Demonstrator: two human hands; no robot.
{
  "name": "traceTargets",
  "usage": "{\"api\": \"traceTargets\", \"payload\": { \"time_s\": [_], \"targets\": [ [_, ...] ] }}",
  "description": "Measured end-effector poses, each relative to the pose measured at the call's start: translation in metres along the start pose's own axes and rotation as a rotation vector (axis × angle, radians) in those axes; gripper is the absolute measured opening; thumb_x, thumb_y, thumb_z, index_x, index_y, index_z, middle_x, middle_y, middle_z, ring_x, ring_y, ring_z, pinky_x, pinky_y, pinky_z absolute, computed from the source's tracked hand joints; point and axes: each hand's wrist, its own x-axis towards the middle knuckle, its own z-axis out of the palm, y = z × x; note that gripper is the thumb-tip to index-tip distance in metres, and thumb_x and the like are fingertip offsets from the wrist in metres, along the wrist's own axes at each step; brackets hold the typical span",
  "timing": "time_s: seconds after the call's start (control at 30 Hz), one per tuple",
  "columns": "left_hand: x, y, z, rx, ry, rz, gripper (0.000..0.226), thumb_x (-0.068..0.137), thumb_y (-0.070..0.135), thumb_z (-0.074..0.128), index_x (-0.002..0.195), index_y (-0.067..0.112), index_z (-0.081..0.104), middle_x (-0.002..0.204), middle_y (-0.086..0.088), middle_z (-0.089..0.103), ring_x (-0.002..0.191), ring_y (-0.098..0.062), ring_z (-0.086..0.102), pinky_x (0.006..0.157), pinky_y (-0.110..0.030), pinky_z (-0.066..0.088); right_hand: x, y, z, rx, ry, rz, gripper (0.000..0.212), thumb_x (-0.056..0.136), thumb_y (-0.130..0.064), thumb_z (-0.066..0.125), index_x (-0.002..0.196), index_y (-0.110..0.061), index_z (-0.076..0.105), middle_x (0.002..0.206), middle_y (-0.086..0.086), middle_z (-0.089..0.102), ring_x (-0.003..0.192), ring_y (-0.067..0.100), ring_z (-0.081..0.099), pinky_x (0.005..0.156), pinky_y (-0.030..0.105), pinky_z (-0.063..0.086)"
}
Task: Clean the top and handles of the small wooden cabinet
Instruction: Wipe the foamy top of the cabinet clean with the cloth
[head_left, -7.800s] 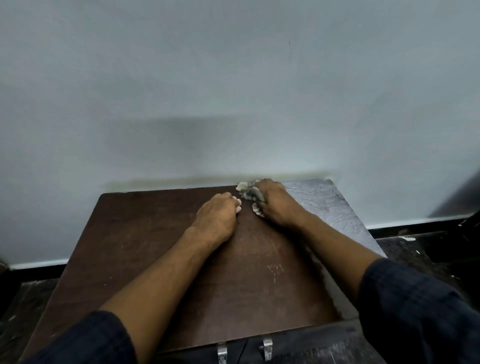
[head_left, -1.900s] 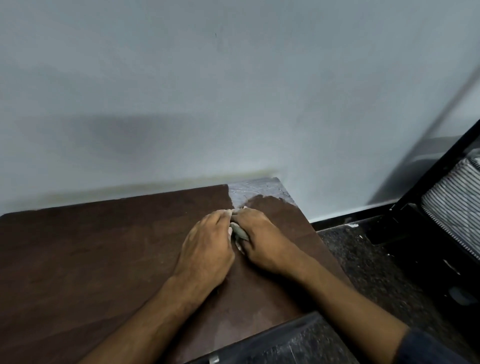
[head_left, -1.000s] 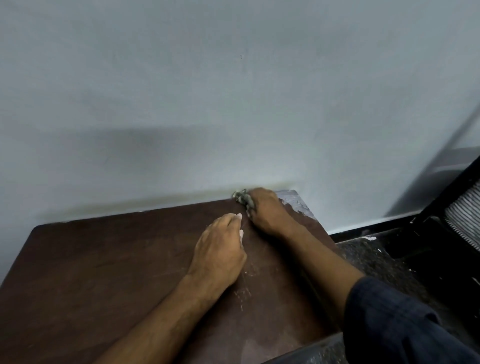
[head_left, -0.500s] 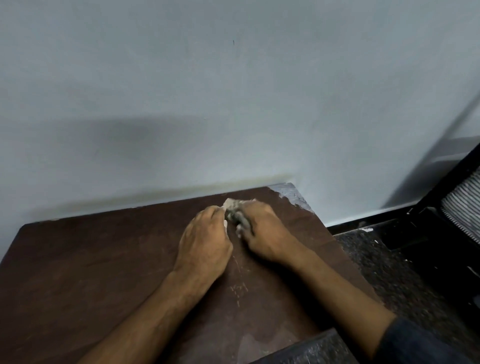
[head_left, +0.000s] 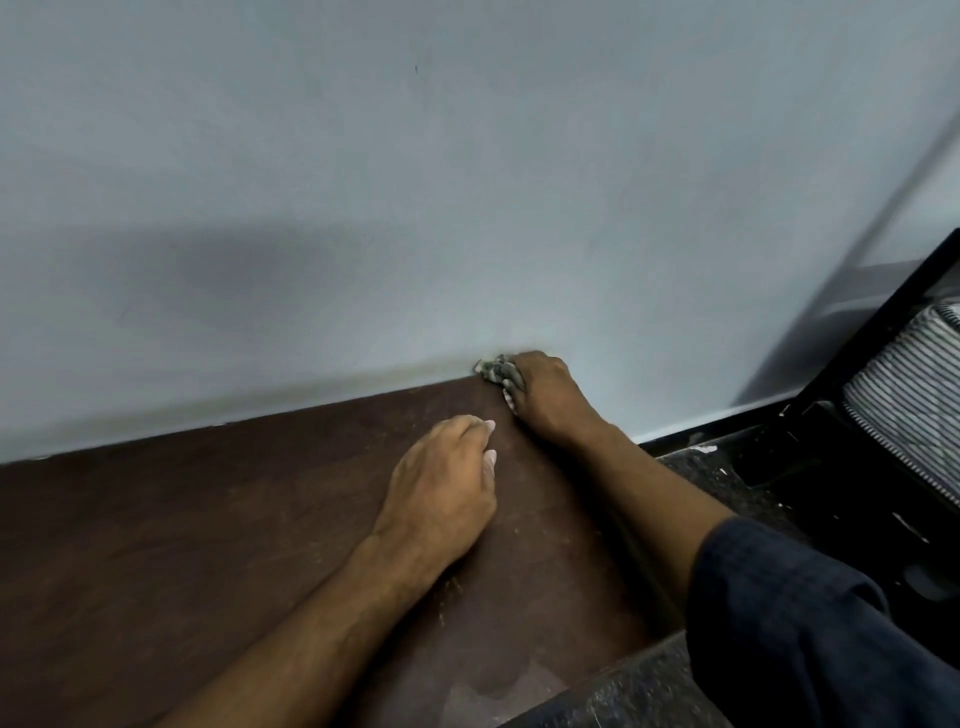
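Note:
The dark brown wooden cabinet top fills the lower left of the head view, set against a pale wall. My right hand grips a crumpled grey-white rag at the top's far right corner, pressed against the wall. My left hand rests on the wood just in front and to the left, fingers curled under, holding nothing that I can see. A few pale specks and a damp patch mark the wood near the front edge. The cabinet's handles are out of view.
A pale blue-grey wall rises directly behind the cabinet. Dark speckled floor lies to the right. A black frame with a striped cushion stands at the far right.
My right hand has pushed the rag from beside my left hand back to the far right corner against the wall. The left hand stayed on the wood.

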Motion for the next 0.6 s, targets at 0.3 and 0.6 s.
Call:
{"api": "traceTargets", "payload": {
  "time_s": [0.3, 0.6],
  "targets": [
    [-0.005, -0.005, -0.003, -0.010, 0.032, 0.011, 0.040, 0.100, 0.031, 0.045, 0.137, 0.020, 0.052, 0.137, 0.008, 0.054, 0.128, -0.009, 0.047, 0.106, -0.026, 0.038, -0.018, 0.017, -0.003, -0.014, 0.001, 0.040, 0.013, 0.098, -0.022, 0.052, 0.098, -0.011, 0.059, 0.106, 0.009, 0.065, 0.098, 0.028, 0.059, 0.085, 0.033, 0.045],
    [-0.015, -0.013, -0.015, 0.003, 0.020, 0.004, 0.039, 0.100, 0.033, 0.043, 0.137, 0.021, 0.052, 0.136, 0.009, 0.055, 0.127, -0.008, 0.048, 0.103, -0.025, 0.039, -0.014, 0.018, -0.014, -0.083, -0.056, 0.105, 0.027, 0.101, -0.022, 0.048, 0.119, -0.006, 0.059, 0.121, 0.013, 0.062, 0.114, 0.032, 0.056, 0.098, 0.036, 0.042]
  ]
}}
